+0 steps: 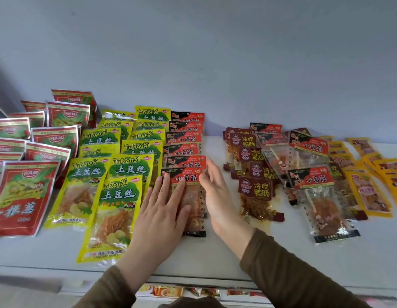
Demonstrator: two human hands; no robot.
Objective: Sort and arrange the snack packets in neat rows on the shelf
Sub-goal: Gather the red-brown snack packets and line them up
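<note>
Shop: white shelf (215,258) stocked with snack packets (117,210).

Shelf (215,258): white. Wall (215,52): pale blue-grey. Leftmost packets (22,196): red with green. Next packets (113,210): yellow, green-topped. Centre packets (186,174): clear, red-and-black headers. Far-right packets (368,192): yellow-orange. Sleeves (293,270): olive-brown.

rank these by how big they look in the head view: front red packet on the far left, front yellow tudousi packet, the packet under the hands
1. front red packet
2. front yellow tudousi packet, close behind; both sit near the camera, so this order is unsure
3. packet under the hands, narrower, partly covered by the left hand
</note>
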